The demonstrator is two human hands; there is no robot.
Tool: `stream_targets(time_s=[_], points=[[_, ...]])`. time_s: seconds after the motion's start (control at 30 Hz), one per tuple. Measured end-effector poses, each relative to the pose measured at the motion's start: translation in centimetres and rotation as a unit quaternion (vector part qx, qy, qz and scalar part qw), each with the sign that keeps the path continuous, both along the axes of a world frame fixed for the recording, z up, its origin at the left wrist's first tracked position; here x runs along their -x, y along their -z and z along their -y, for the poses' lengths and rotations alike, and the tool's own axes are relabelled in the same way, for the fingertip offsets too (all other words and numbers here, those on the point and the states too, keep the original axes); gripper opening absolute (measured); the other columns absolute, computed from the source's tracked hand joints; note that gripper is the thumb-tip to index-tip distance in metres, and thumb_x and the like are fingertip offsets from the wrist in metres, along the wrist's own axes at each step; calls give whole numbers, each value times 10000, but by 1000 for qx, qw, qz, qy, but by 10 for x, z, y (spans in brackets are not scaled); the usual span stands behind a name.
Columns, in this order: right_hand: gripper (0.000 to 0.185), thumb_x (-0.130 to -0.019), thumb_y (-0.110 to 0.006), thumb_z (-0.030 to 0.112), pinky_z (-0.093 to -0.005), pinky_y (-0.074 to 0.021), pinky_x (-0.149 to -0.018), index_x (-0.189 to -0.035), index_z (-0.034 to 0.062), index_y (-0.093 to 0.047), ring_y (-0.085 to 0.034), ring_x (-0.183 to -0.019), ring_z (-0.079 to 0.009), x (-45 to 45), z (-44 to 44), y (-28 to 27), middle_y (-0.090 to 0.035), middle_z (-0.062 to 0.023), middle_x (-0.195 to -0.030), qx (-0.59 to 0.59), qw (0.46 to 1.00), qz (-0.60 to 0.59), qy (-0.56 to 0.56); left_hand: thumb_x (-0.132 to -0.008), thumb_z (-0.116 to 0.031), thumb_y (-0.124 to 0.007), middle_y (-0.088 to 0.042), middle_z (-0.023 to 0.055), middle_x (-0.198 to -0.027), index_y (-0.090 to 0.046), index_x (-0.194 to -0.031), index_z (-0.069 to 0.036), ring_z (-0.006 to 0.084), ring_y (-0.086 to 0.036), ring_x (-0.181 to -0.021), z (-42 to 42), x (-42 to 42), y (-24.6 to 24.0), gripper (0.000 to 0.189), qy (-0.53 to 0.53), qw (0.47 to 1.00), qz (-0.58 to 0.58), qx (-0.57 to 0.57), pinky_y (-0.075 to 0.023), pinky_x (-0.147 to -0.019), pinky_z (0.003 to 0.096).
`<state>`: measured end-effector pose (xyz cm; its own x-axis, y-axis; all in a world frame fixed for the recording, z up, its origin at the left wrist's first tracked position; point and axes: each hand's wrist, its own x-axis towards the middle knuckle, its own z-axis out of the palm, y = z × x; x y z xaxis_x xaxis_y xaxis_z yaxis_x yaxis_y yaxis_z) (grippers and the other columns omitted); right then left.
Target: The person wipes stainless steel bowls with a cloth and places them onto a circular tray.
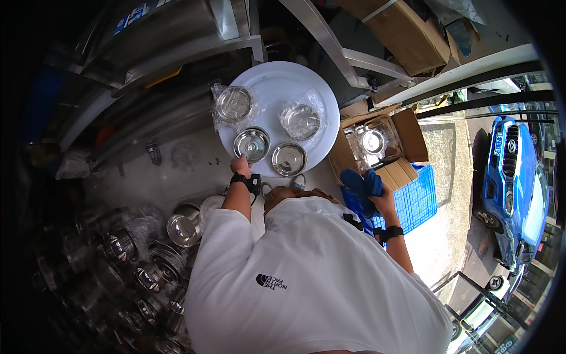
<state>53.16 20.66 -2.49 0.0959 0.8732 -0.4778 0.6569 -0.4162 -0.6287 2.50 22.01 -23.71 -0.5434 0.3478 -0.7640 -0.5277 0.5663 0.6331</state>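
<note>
My left hand (240, 165) grips the near rim of a round stainless steel dish (251, 144) on a round white table (276, 75). Beside that dish, to the right, lies another shiny steel dish (289, 159). Farther back on the same table are two steel dishes in clear plastic wrap, one at the left (235, 104) and one at the right (303, 122). My right hand (384, 202) holds a dark blue cloth (365, 188) above a blue plastic crate, off the table's right side.
An open cardboard box (410, 135) containing wrapped steelware stands right of the table, next to the blue crate (415, 199). Many steel pots and bowls (183, 230) are piled at the lower left. Metal frames (327, 42) rise behind the table. Parked cars are outside at the right.
</note>
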Motion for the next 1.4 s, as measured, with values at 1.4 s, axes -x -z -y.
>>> stream_targets(time_s=[1.4], points=[[564,-658,-729,46,-323,-467,-900,-1202,58,-579,-620,-978,-203,25,14,-26,-654,-79,-1040,-4,996,-79,-35,-831,-65,-543,-616,195,-999,-534,-1080,48,328,-666,-765,38,-99,6,274,196,980,29,1,-603,-545,392]])
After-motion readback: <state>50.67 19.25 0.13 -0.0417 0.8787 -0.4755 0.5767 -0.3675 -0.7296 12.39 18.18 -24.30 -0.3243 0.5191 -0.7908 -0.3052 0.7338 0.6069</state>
